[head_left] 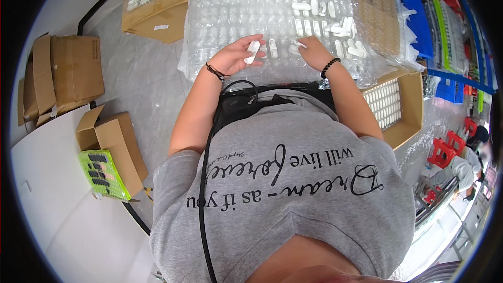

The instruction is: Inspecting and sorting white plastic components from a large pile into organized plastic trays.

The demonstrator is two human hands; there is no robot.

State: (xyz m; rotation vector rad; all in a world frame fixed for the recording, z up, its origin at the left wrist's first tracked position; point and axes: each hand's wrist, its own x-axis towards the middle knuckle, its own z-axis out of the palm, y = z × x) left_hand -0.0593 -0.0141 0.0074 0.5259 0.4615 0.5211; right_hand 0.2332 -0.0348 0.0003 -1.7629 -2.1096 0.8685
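My left hand (230, 58) holds a white, oblong, rounded plastic piece (252, 52) between thumb and fingers, tilted over a clear blister tray (230, 5). To its right, my right hand (316, 54) has its fingers closed on a small white piece (299, 44), mostly covered by the hand, low over the same tray. Between the hands, a similar white piece (273, 48) sits in a pocket. More white pieces (315, 26) stand in pockets beyond my right hand, and several lie in a loose heap (343, 27) at the tray's right side.
Cardboard boxes with trays of white pieces stand at the far left (157, 15), far right (369, 10) and near right (416, 110). Open cartons (70, 73) lie at left. A black cable (204, 204) runs down my front. Red stools (443, 152) and a person (461, 173) are at right.
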